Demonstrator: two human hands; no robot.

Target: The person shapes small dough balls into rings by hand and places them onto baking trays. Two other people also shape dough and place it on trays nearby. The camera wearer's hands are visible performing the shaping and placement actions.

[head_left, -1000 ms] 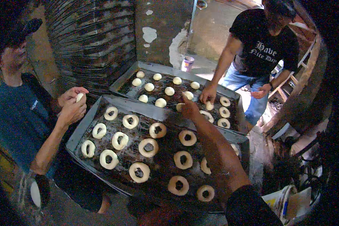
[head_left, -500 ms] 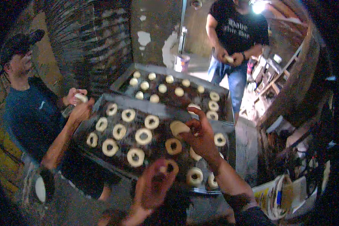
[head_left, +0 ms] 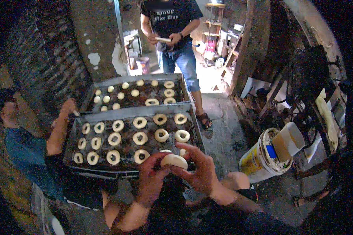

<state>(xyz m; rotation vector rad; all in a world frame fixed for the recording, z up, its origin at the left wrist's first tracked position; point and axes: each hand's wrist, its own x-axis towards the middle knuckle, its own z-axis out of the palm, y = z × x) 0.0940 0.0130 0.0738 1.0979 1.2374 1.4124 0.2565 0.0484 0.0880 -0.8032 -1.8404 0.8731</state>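
Observation:
Between my two hands is a pale piece of ring dough [head_left: 174,161], held above the near right edge of the front tray. My left hand [head_left: 152,174] grips its left end, thumb in front. My right hand [head_left: 200,169] pinches its right side, index finger raised over it. The dough's hole is not visible from this angle. Several dough rings [head_left: 140,138] lie in rows on the dark front baking tray [head_left: 100,172]. Beneath my hands, a couple of rings are partly hidden.
A second tray [head_left: 106,81] behind holds dough balls [head_left: 121,95] and a few rings. A co-worker [head_left: 31,152] reaches in from the left; another person [head_left: 172,23] stands beyond, holding dough. A white bucket [head_left: 259,160] with a plastic scoop [head_left: 289,141] stands on the right floor.
My hands, apart before, have come together on one dough ring. More rings lie on the front tray's right side. The view has swung to the right.

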